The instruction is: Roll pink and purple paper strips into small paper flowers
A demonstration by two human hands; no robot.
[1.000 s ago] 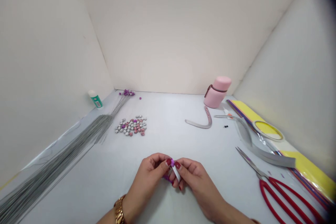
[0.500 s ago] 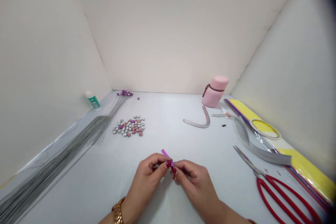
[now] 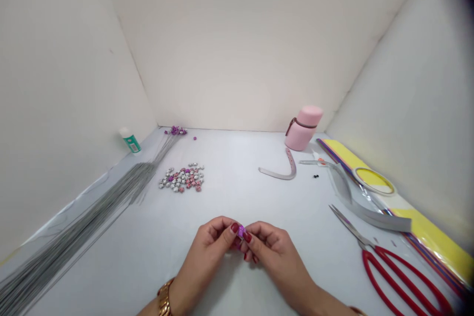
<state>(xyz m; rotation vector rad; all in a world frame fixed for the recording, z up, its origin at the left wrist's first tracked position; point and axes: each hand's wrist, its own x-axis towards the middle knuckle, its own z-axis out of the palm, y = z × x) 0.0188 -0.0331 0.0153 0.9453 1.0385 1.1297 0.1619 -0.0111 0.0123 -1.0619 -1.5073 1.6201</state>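
A small piece of purple strip point(image 3: 241, 231) is pinched between the fingertips of both hands near the front middle of the table. My left hand point(image 3: 216, 242) grips it from the left, thumb on top. From the right, my right hand point(image 3: 267, 245) holds it with thumb and fingers pressed together. The fingers hide part of the strip. Beyond my left hand lies a pile of small silver, pink and purple folded stars point(image 3: 183, 179).
Grey wires point(image 3: 92, 217) with purple tips stretch along the left, near a glue stick point(image 3: 130, 140). A pink bottle point(image 3: 303, 128) stands at the back right. Red-handled scissors point(image 3: 370, 245), a tape roll point(image 3: 375, 180), grey strips point(image 3: 381, 218) and yellow sheets point(image 3: 429, 237) lie at right.
The purple strip's free end, which pointed up and left beyond the fingers, no longer shows there. The thumbs have shifted on the piece, and my right fingers are curled lower beneath it.
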